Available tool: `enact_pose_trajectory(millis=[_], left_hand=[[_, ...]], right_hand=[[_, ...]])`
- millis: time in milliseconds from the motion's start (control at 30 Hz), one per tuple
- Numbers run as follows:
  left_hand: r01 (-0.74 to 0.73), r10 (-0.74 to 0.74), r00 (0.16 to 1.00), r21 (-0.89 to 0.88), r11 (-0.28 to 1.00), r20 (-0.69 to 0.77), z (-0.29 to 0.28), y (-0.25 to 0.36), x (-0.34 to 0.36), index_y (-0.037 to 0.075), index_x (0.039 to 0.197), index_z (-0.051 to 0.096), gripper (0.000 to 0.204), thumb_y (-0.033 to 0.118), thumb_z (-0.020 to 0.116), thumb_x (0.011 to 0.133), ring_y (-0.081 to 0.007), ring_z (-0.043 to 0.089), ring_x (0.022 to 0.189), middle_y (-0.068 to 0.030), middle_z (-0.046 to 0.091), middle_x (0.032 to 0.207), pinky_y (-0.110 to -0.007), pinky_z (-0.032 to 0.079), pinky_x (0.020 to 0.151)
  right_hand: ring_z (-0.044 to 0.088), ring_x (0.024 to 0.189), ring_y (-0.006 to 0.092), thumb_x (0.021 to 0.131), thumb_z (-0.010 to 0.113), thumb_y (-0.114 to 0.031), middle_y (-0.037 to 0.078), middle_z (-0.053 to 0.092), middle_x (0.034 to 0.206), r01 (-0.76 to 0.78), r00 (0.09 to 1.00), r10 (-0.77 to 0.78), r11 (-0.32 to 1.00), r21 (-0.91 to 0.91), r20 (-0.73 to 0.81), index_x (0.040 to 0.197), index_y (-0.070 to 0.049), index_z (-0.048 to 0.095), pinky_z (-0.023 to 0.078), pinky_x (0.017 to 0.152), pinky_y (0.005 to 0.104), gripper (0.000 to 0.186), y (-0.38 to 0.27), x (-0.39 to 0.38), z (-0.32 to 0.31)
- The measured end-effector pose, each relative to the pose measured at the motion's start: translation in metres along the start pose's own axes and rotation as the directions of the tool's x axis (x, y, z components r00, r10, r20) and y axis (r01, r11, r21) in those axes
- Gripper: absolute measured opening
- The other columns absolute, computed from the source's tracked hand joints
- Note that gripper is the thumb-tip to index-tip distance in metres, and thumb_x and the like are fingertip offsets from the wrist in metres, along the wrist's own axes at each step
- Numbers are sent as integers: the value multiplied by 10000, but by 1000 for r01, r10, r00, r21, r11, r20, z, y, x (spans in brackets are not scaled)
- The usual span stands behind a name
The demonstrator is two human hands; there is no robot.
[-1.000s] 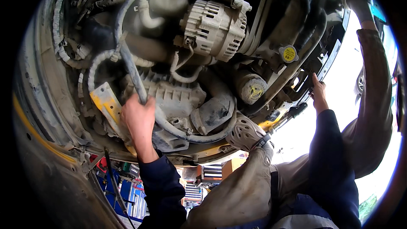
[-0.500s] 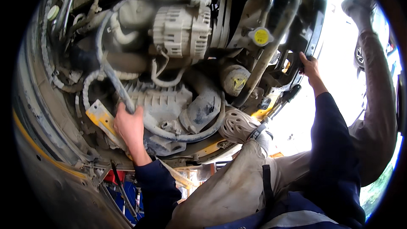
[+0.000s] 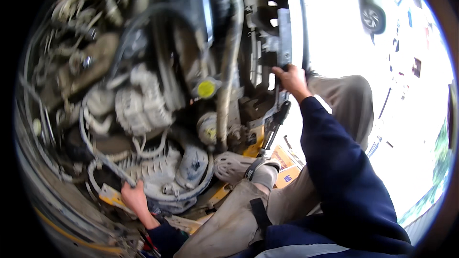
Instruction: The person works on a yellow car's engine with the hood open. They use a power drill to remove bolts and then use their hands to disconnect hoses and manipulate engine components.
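Observation:
I am among the parts of an open engine bay. My left hand point(image 3: 135, 198) is closed where a grey hose point(image 3: 112, 165) passes between thumb and forefinger, beside a yellow bracket point(image 3: 110, 194); its other fingers are partly hidden. My right hand point(image 3: 292, 81) grips the dark metal front panel point(image 3: 285, 33) of the bay, fingers curled over its edge. One foot in a beige clog point(image 3: 230, 166) stands inside the bay, between the hands. My other leg is bent, its knee point(image 3: 351, 86) beyond the front panel.
A pale alternator point(image 3: 142, 107), a cap with a yellow top point(image 3: 206, 88) and a thick pipe point(image 3: 229, 62) fill the bay. A black-handled strut point(image 3: 277, 122) stands near the right arm. Cardboard boxes point(image 3: 287, 169) lie below; a parked car point(image 3: 372, 5) is outside.
My view has swung, so the engine bay sits lower and further left. The raised leg outside has come down and in, knee bent. Both hands keep their places on the vehicle.

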State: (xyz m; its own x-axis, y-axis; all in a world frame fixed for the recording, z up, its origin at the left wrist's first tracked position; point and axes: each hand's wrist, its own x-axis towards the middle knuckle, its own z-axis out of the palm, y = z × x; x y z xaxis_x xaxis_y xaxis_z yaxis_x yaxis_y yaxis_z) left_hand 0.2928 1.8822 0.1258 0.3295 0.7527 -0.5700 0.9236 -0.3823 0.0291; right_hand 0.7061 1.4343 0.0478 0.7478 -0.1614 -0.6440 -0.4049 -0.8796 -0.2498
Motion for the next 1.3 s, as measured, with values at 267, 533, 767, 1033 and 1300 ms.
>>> enact_pose_trajectory(millis=[267,533,767,1033,1300], left_hand=[[-27,27,1000,-207,978,0,4,-10,1,-77,1059,705,316,47,685,770,-374,718,895,-213,765,982,-434,530,831],[281,-281,960,0,960,-14,6,20,1,-110,996,692,314,64,746,741,-467,667,794,-288,706,860,-528,514,733],[-13,11,999,-31,999,-50,16,-21,2,-139,1020,671,300,63,747,812,-462,654,761,-294,687,835,-566,504,733],[125,-128,992,-106,986,-22,0,2,-8,-123,929,613,266,100,724,836,-372,551,637,-249,642,749,-497,459,657],[131,-126,951,0,991,-281,25,0,-24,-88,1106,669,386,188,749,849,-506,632,842,-296,686,876,-516,505,784]], right_hand=[[684,924,499,873,765,-411,330,699,937,83,980,-96,993,-80,-176,906,82,686,540,858,527,500,15,-1,10],[686,938,478,823,790,-360,334,699,921,22,999,-21,999,24,-33,904,113,710,537,867,520,486,7,-1,-20],[691,905,460,807,833,-391,315,702,898,123,990,-122,992,21,-71,907,97,716,538,803,509,512,18,12,-8],[699,548,245,838,835,-310,167,688,622,291,949,-294,956,-43,-117,786,104,708,524,541,388,436,26,15,-1],[672,480,234,854,833,-309,164,666,599,101,994,-104,992,76,39,800,116,704,518,445,364,447,-8,2,-18]])
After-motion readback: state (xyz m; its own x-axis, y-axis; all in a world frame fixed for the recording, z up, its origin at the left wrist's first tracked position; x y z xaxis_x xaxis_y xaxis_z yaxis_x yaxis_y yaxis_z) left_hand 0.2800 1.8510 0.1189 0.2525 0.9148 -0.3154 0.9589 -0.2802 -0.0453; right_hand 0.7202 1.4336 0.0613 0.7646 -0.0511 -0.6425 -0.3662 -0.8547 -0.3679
